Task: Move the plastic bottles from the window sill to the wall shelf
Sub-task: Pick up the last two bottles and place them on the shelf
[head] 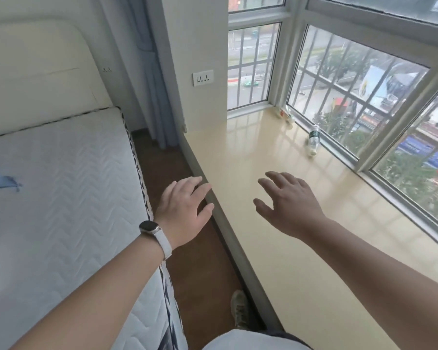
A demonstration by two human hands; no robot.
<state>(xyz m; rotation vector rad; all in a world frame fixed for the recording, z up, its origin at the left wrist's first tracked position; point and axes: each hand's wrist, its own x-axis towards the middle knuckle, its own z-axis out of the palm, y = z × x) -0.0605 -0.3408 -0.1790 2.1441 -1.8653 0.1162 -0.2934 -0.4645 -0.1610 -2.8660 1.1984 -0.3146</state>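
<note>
A clear plastic bottle (313, 137) with a green label stands on the glossy cream window sill (250, 152), close against the window frame. Two small bottles (287, 116) with red and white markings sit farther back in the sill's corner. My right hand (286, 203) hovers over the sill with fingers spread, holding nothing, well short of the green-label bottle. My left hand (183, 210), a white watch on its wrist, is open above the sill's front edge. No wall shelf is in view.
A bare white mattress (61, 198) with a cream headboard fills the left. A narrow strip of brown floor (177, 173) runs between bed and sill, with my shoe on it. A blue curtain (149, 72) and a wall socket (202, 77) are at the back. Barred windows line the right.
</note>
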